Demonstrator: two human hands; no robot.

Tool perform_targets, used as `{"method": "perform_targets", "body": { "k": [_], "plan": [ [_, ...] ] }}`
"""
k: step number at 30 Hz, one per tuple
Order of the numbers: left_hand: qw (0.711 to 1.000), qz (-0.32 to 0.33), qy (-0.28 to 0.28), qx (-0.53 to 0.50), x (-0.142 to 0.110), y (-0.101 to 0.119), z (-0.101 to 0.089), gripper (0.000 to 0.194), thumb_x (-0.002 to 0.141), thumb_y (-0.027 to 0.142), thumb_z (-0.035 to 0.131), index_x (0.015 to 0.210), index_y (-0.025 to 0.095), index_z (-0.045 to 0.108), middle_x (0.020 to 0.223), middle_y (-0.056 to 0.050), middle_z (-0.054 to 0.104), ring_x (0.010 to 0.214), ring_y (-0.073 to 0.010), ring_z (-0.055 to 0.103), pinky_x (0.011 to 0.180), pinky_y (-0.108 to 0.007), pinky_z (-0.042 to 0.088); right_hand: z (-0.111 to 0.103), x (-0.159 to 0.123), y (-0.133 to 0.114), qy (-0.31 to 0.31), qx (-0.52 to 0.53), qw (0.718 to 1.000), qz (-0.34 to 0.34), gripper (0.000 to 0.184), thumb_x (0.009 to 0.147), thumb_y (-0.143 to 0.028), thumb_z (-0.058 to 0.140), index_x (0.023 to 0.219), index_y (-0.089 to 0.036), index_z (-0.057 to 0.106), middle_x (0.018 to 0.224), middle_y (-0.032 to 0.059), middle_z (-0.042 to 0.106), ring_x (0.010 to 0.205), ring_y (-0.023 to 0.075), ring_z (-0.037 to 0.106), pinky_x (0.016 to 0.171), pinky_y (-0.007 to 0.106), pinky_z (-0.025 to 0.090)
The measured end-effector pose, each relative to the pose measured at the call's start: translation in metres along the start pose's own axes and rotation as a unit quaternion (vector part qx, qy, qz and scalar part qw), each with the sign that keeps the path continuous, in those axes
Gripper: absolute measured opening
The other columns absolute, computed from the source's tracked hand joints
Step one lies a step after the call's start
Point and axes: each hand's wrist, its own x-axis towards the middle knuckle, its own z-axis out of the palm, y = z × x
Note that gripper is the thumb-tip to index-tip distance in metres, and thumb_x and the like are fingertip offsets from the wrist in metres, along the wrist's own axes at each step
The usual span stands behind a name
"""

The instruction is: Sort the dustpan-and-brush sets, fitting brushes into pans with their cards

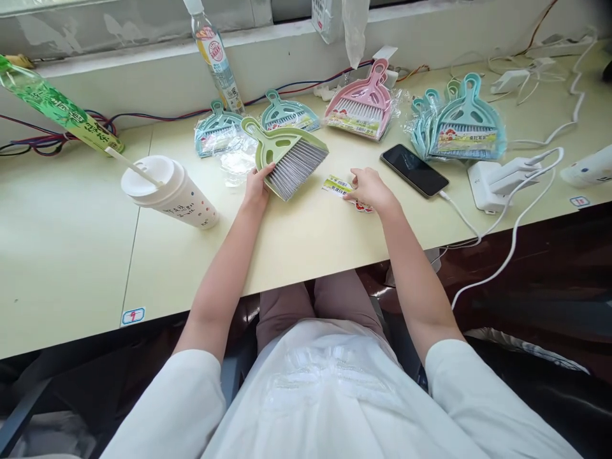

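Observation:
My left hand point(257, 188) grips the lower left edge of a green dustpan point(266, 141), its thumb over the rim. A small brush point(297, 167) with grey bristles lies nested in the pan, bristles facing me. To the right, my right hand point(375, 190) pinches a printed card label point(336, 185) in green and white, close to the tabletop. Part of the label is hidden behind the fingers. Just left of the dustpan is a crumpled clear plastic bag point(238, 164).
Along the back lie bagged blue sets point(289, 115), a bagged pink set point(361, 102) and more blue ones point(468, 124). A phone point(414, 169) and a charger block point(492, 185) with cables sit right. A white cup point(167, 191) and bottles point(217, 60) stand left.

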Motion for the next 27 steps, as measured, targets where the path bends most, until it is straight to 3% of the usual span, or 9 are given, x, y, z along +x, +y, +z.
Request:
{"method": "perform_targets", "body": {
  "k": [4, 6, 8, 10, 12, 17, 21, 25, 27],
  "plan": [
    [0.999, -0.007, 0.020, -0.029, 0.004, 0.000, -0.010, 0.042, 0.071, 0.041, 0.069, 0.106, 0.019, 0.060, 0.106, -0.006, 0.065, 0.107, -0.0274, 0.059, 0.090, -0.042, 0.050, -0.003, 0.032, -0.001, -0.051, 0.064, 0.996, -0.036, 0.044, 0.049, -0.028, 0.084, 0.085, -0.014, 0.063, 0.079, 0.0031, 0.060, 0.077, 0.0191, 0.058, 0.079, 0.038, 0.048],
    [0.999, -0.011, 0.027, -0.043, 0.003, 0.002, -0.013, 0.042, 0.071, 0.041, 0.068, 0.107, 0.021, 0.061, 0.106, -0.006, 0.066, 0.106, -0.0271, 0.060, 0.090, -0.042, 0.050, 0.000, 0.047, -0.008, -0.034, 0.143, 0.989, -0.025, 0.039, 0.053, -0.032, 0.081, 0.083, -0.014, 0.062, 0.075, 0.0019, 0.060, 0.070, 0.0169, 0.058, 0.072, 0.035, 0.049],
    [0.997, -0.022, 0.026, -0.063, 0.001, 0.004, -0.014, 0.042, 0.069, 0.039, 0.070, 0.105, 0.021, 0.061, 0.105, -0.007, 0.067, 0.105, -0.0274, 0.060, 0.091, -0.043, 0.050, 0.007, 0.058, -0.022, 0.052, 0.242, 0.969, 0.011, 0.031, 0.066, -0.039, 0.072, 0.081, -0.015, 0.060, 0.073, 0.0015, 0.059, 0.066, 0.0151, 0.057, 0.065, 0.031, 0.049],
    [0.996, -0.027, 0.020, -0.087, -0.001, 0.005, -0.011, 0.045, 0.065, 0.036, 0.071, 0.106, 0.021, 0.061, 0.104, -0.007, 0.067, 0.105, -0.0273, 0.060, 0.093, -0.042, 0.049, 0.016, 0.062, -0.037, 0.185, 0.321, 0.927, 0.052, 0.031, 0.076, -0.047, 0.059, 0.081, -0.017, 0.056, 0.074, 0.0011, 0.058, 0.064, 0.0135, 0.057, 0.060, 0.027, 0.048],
    [0.993, -0.044, 0.009, -0.109, -0.004, 0.005, -0.006, 0.047, 0.064, 0.034, 0.072, 0.107, 0.020, 0.060, 0.104, -0.008, 0.067, 0.106, -0.0275, 0.060, 0.094, -0.042, 0.048, 0.024, 0.059, -0.050, 0.229, 0.379, 0.894, 0.067, 0.033, 0.080, -0.051, 0.051, 0.079, -0.018, 0.053, 0.073, 0.0006, 0.058, 0.064, 0.0126, 0.058, 0.058, 0.025, 0.047],
    [0.993, -0.065, -0.005, -0.099, -0.012, 0.007, 0.004, 0.056, 0.062, 0.030, 0.074, 0.115, 0.025, 0.056, 0.105, -0.006, 0.066, 0.105, -0.0279, 0.060, 0.093, -0.043, 0.048, 0.017, 0.033, -0.067, 0.180, 0.507, 0.843, 0.022, 0.035, 0.081, -0.054, 0.045, 0.079, -0.020, 0.053, 0.077, 0.0008, 0.060, 0.068, 0.0120, 0.060, 0.055, 0.021, 0.047],
    [0.994, -0.061, -0.027, -0.088, -0.016, 0.011, 0.007, 0.062, 0.063, 0.031, 0.074, 0.120, 0.028, 0.053, 0.106, -0.005, 0.066, 0.107, -0.0271, 0.060, 0.093, -0.043, 0.048, 0.007, 0.022, -0.073, 0.124, 0.574, 0.809, -0.004, 0.031, 0.076, -0.051, 0.055, 0.085, -0.021, 0.056, 0.079, 0.0016, 0.063, 0.068, 0.0144, 0.063, 0.055, 0.025, 0.050],
    [0.995, -0.053, -0.038, -0.080, -0.022, 0.014, 0.013, 0.064, 0.063, 0.029, 0.075, 0.123, 0.031, 0.051, 0.109, -0.004, 0.064, 0.109, -0.0261, 0.059, 0.091, -0.040, 0.050, 0.027, 0.020, -0.083, 0.080, 0.602, 0.795, -0.015, 0.027, 0.070, -0.042, 0.063, 0.086, -0.021, 0.057, 0.085, 0.0026, 0.066, 0.074, 0.0148, 0.064, 0.064, 0.028, 0.053],
    [0.996, -0.040, -0.039, -0.076, -0.025, 0.015, 0.017, 0.067, 0.062, 0.028, 0.076, 0.124, 0.031, 0.050, 0.111, -0.004, 0.064, 0.109, -0.0263, 0.059, 0.090, -0.040, 0.050, 0.041, 0.020, -0.089, 0.069, 0.587, 0.807, -0.006, 0.030, 0.068, -0.041, 0.064, 0.087, -0.019, 0.056, 0.089, 0.0038, 0.066, 0.076, 0.0157, 0.064, 0.064, 0.029, 0.054]
  ]
}}
